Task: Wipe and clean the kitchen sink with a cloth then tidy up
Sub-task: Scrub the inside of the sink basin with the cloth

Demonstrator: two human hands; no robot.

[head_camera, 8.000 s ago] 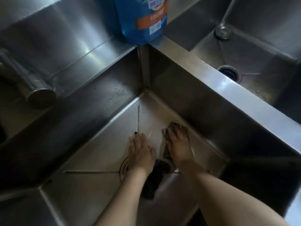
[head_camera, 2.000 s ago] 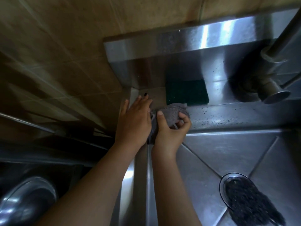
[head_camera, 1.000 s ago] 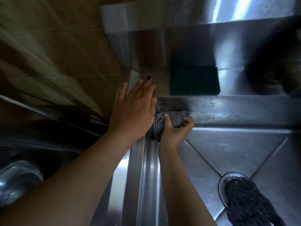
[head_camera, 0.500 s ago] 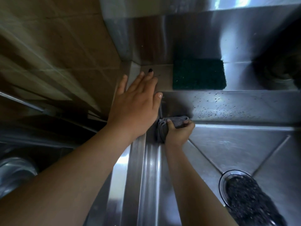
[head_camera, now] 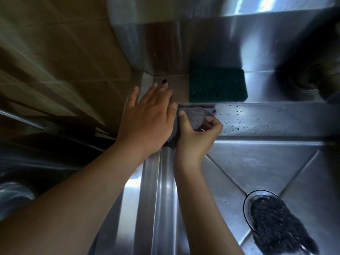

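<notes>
**Fig. Grey cloth held in the far-left corner of the sink**

My right hand grips the bunched grey cloth. Its fingers are curled round the right side of the wad and the thumb lies along the left side, so the cloth is pinched between them. The cloth sits in the far-left corner of the steel sink, pressed against the top of the far wall, just under the ledge. One fold of it trails toward me between my two hands.

My left hand lies flat, palm down, on the sink's left rim at that same corner. Its fingers are straight and close together, the little finger set slightly apart, and they hold nothing. The thumb lies just beside the cloth.

A green scouring pad lies flat on the ledge, just beyond the cloth and to its right. Water droplets speck the far wall to the right of the cloth. On the basin floor at near right is the drain strainer. A dark speckled mass lies in it and spills over its near edge; I cannot tell what it is. A tiled wall stands to the left of the sink. A rounded metal vessel, blurred, shows at the near-left edge.
</notes>
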